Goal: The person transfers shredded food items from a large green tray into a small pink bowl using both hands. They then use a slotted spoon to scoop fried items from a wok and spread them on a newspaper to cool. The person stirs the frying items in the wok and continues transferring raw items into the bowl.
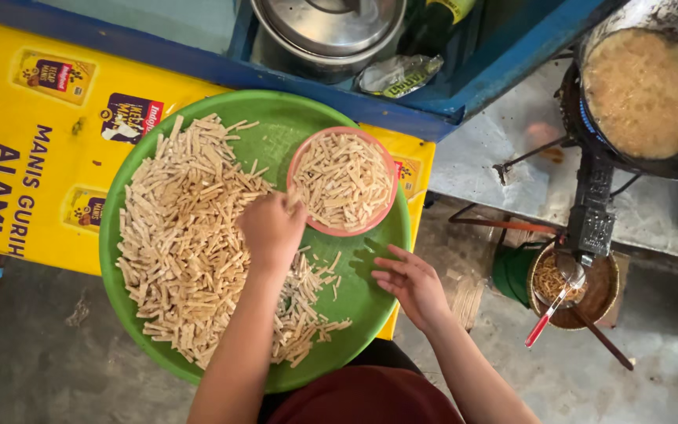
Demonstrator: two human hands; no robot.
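Observation:
A round green tray (370, 302) holds a wide heap of pale cut strips (182, 235) on its left half. At the tray's upper right a pink bowl (301, 157) sits filled with more of the strips. My left hand (271, 229) is closed in a fist around a bunch of strips, right at the bowl's near-left rim. My right hand (411, 283) rests over the tray's right edge, fingers spread and flat, holding nothing.
A yellow printed sheet (33, 141) lies under the tray. A dark wok (643, 90) of bubbling oil stands on a burner at upper right. Below it is a woven basket (607, 292) of fried strips with a red-handled skimmer (552, 308). A metal pot (327, 31) sits in a blue frame (504, 67).

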